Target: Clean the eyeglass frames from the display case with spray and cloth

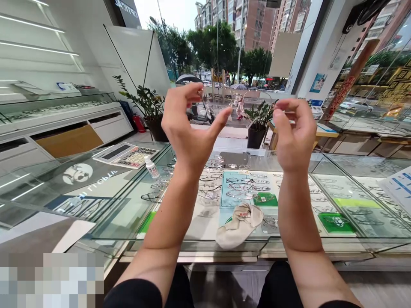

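Observation:
My right hand (pixel 296 133) is raised over the counter, its thumb and fingers pinching a pair of eyeglasses (pixel 238 102) with a thin, light rim. The eyeglasses hang in the air between my hands and are hard to make out against the window. To their left is my left hand (pixel 190 128), thumb and fingers curved wide apart, the thumb tip close to the near side of the eyeglasses. A crumpled beige cloth (pixel 239 226) lies on the glass counter below, between my forearms.
Under the glass of the counter (pixel 205 234) lie rows of eyeglass frames (pixel 239 188). A calculator (pixel 126 155) and a small white bottle (pixel 151 167) stand on the left. Potted plants (pixel 257 132) are beyond the counter, before the street window. A printed sheet (pixel 398 188) lies at right.

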### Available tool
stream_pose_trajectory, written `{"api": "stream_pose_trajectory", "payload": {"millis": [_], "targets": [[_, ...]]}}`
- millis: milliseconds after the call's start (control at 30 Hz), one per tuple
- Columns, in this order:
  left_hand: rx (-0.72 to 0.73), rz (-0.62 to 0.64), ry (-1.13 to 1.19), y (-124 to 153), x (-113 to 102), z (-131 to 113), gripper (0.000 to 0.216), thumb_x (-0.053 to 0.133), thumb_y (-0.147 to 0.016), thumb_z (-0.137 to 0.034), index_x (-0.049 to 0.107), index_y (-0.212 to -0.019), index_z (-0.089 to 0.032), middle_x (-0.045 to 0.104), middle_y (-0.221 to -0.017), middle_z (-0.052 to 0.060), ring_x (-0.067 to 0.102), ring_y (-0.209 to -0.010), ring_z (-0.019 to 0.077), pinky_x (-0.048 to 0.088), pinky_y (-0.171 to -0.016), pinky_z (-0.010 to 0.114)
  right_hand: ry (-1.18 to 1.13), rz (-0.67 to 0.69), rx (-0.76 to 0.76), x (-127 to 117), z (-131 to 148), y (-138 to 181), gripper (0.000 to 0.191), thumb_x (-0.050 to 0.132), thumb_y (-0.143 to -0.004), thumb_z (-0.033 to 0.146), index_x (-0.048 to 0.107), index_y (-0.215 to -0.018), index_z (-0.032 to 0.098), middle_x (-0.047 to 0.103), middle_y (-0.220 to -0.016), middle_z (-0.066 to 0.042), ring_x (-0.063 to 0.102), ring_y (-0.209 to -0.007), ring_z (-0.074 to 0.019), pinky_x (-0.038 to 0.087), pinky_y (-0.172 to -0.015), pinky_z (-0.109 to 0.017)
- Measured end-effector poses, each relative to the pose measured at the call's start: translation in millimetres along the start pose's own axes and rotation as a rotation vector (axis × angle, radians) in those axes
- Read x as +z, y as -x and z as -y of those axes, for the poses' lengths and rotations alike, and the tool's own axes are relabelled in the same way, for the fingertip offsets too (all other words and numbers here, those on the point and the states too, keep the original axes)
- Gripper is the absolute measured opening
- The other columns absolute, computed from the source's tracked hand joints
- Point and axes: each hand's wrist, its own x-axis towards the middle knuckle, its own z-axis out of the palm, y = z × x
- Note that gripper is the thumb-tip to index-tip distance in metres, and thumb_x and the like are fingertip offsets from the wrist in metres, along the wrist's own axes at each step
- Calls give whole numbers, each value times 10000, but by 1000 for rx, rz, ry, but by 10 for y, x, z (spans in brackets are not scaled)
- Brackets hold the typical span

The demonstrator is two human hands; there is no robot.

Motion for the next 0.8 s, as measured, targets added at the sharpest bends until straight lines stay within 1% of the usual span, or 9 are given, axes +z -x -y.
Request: {"api": "stream_pose_trajectory", "payload": {"millis": [100, 200, 300, 400, 500, 600, 733, 800], "targets": [[2, -21, 8, 45, -28, -28, 613, 755, -965, -699, 589, -1406, -307, 677, -1353, 98, 645, -1318, 333, 557, -1107, 552, 36, 42, 15, 10, 160, 101, 384, 601, -1080, 531, 643, -1397, 318, 691, -1385, -107, 691, -1248, -303, 622, -982, -483], [19, -14, 5, 77, -41, -14, 601, 782, -945, -686, 617, -1391, -319, 699, -1297, 98, 670, -1274, 351, 573, -1076, 554, 28, 46, 27, 44, 236, 182, 433, 688, -1035, 450, 636, -1451, 343, 683, -1422, -100, 690, -1247, -316, 631, -1002, -516], [10, -11, 9, 79, -53, -10, 568, 793, -941, -676, 648, -1359, -321, 711, -1246, 90, 689, -1215, 340, 580, -1054, 546, 44, 35, 23, 57, 295, 205, 462, 758, -994, 409, 656, -1439, 341, 702, -1396, -92, 700, -1231, -317, 632, -1027, -537], [-11, -15, 18, 80, -63, -9, 543, 796, -937, -677, 668, -1330, -324, 718, -1214, 84, 694, -1178, 330, 587, -1035, 538, 75, 24, 23, 45, 311, 204, 468, 804, -967, 396, 677, -1412, 333, 714, -1366, -88, 712, -1199, -315, 641, -1009, -537], [-22, 3, 36, 92, -67, -1, 552, 786, -939, -681, 664, -1344, -326, 711, -1244, 90, 682, -1201, 341, 579, -1026, 542, 68, 49, 42, 36, 277, 205, 453, 808, -969, 397, 690, -1402, 339, 713, -1359, -85, 714, -1201, -314, 651, -978, -520], [-13, 29, 20, 103, -65, -5, 550, 776, -950, -670, 657, -1360, -322, 711, -1268, 97, 677, -1205, 346, 575, -1006, 537, 45, 42, 46, 42, 236, 204, 424, 803, -978, 426, 705, -1378, 328, 725, -1336, -86, 728, -1166, -302, 667, -944, -504], [27, -2, -37, 100, -52, -35, 513, 789, -942, -675, 682, -1285, -310, 743, -1161, 81, 711, -1042, 310, 605, -931, 508, 43, 12, 41, 53, 209, 190, 393, 805, -979, 431, 719, -1344, 315, 749, -1300, -80, 755, -1089, -277, 683, -909, -485], [50, -8, -53, 98, -47, -39, 520, 785, -937, -693, 685, -1273, -310, 749, -1136, 77, 718, -1000, 298, 619, -903, 496, 39, 13, 55, 53, 196, 181, 392, 810, -977, 416, 720, -1344, 315, 751, -1306, -78, 760, -1080, -271, 684, -905, -476]]}}
